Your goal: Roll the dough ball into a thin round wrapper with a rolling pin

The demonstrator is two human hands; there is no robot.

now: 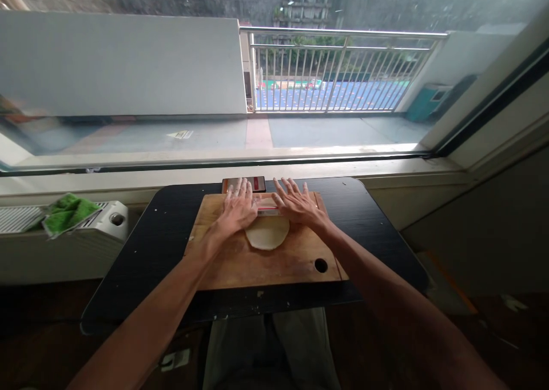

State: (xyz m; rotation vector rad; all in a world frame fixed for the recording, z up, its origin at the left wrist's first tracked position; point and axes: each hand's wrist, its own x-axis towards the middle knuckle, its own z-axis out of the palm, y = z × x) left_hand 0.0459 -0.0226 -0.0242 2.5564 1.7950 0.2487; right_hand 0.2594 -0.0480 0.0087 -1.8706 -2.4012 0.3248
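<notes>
Daylight is washing over the black, faintly grained worktop [364, 218]. Left hand [238, 208] and right hand [297, 203] are both lying open, palms down, fingers outstretched, touching a pale, red-striped roller [268, 211]. Just nearer, a smooth, thin, round-edged sheet of dough [267, 234] is resting on a worn wooden board [257, 273]; beyond, a phone [259, 184] is lying flat.

Black table [369, 230] by a wide window [274, 75], daylight coming in through the glass. Outside: white wall [120, 64], metal railing [345, 70], blue ground [300, 97] past it. White radiator [100, 224] on the left, floor [493, 333] dark.
</notes>
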